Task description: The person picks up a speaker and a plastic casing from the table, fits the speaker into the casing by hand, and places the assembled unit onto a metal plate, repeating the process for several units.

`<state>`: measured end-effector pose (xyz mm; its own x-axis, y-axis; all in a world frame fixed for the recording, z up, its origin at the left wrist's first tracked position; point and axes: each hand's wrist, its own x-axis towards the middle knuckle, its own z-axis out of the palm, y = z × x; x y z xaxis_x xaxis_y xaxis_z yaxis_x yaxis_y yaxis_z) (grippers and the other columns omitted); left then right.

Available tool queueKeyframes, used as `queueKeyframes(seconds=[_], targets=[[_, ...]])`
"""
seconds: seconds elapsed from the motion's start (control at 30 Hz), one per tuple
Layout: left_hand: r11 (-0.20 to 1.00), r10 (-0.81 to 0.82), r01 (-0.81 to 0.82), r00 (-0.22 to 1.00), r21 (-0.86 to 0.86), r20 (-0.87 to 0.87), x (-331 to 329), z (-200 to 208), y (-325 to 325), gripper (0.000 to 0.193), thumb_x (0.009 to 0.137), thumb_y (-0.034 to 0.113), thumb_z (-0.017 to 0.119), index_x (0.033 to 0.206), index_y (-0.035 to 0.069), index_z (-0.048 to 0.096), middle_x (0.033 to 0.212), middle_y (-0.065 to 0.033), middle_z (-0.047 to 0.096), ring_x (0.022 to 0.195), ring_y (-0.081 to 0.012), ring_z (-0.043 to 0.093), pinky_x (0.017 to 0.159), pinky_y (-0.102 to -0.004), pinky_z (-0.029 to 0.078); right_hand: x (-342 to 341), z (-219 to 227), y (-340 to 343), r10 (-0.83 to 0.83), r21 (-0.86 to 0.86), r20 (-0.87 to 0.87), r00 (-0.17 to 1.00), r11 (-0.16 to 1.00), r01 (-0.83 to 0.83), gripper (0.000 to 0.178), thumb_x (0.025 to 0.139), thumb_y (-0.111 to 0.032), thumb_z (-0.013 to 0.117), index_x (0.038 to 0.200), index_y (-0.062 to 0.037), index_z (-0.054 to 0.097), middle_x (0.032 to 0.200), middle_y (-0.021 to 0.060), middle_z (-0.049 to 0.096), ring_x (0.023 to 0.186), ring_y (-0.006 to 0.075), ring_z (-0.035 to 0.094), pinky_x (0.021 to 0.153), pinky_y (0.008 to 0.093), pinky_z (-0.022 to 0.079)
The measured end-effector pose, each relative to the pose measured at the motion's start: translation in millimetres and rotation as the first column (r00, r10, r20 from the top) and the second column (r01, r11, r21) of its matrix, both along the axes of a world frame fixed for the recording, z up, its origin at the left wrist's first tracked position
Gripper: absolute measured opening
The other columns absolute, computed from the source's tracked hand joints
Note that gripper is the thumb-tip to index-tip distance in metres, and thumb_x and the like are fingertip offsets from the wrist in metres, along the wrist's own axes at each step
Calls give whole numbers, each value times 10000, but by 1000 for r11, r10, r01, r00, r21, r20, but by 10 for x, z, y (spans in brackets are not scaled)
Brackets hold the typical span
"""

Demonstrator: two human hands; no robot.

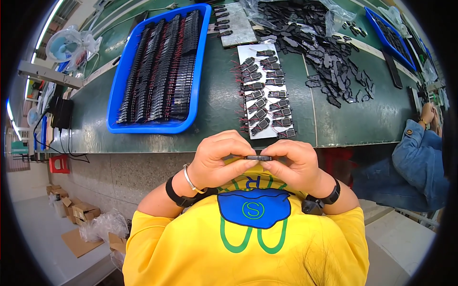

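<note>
A small black plastic part (258, 158), seen edge-on, is held level between my two hands in front of the table's near edge. My left hand (222, 158) pinches its left end between thumb and fingertips. At its right end, the thumb and fingers of my right hand (295, 162) are closed on it. Just beyond my hands lies a white board (265, 95) bearing rows of small black rectangular parts with thin red wires. To its left, a blue tray (114, 102) is packed with upright rows of similar black parts with red wires.
Flat black pieces (329, 62) lie heaped on the green table (291, 71). A grey plate (240, 31) lies behind the white board. Another blue tray (374, 21) stands far right, near a co-worker's denim sleeve (412, 157). Cardboard boxes (85, 211) sit lower left.
</note>
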<state>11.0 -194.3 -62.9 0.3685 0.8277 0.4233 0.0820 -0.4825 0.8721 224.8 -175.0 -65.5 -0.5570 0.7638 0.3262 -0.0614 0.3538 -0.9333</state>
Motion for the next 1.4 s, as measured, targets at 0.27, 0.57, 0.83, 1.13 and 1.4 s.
queueKeyframes(seconds=[0.27,0.57,0.83,1.13,1.4], targets=[[995,-23,44,977,93,-211,-32,163,78,210,683,0,727,866,33,629,834,-89,640,754,-228,603,649,-307,461,-36,67,66,-32,274,38,999,962,20,179,722,8,706,883,5,628,753,110,658,621,215,649,544,281,498],[956,108,34,883,291,-457,-80,493,39,169,658,39,740,804,50,655,754,-80,616,687,-249,588,601,-330,465,-102,169,85,-50,406,72,996,914,17,209,681,-2,739,852,-6,621,724,106,652,613,239,646,552,295,509],[914,399,-300,534,274,-746,-903,835,1072,117,719,125,691,821,68,684,781,-133,653,773,-306,632,685,-386,505,53,347,295,-176,491,115,978,866,99,174,696,-4,727,826,-8,612,681,101,632,552,221,607,503,290,463],[936,338,-165,177,310,-924,-1213,497,1721,102,724,170,695,787,92,674,769,-122,664,776,-318,641,711,-417,512,240,290,569,-348,499,186,919,839,217,133,720,-11,715,813,-1,621,669,93,616,526,183,577,494,280,441],[919,390,-149,193,366,-900,-1110,648,1575,127,724,159,696,809,74,653,799,-131,652,810,-315,625,724,-416,499,77,513,1159,-252,480,364,897,876,51,173,707,-41,736,849,-21,639,743,99,592,603,174,573,549,269,452]])
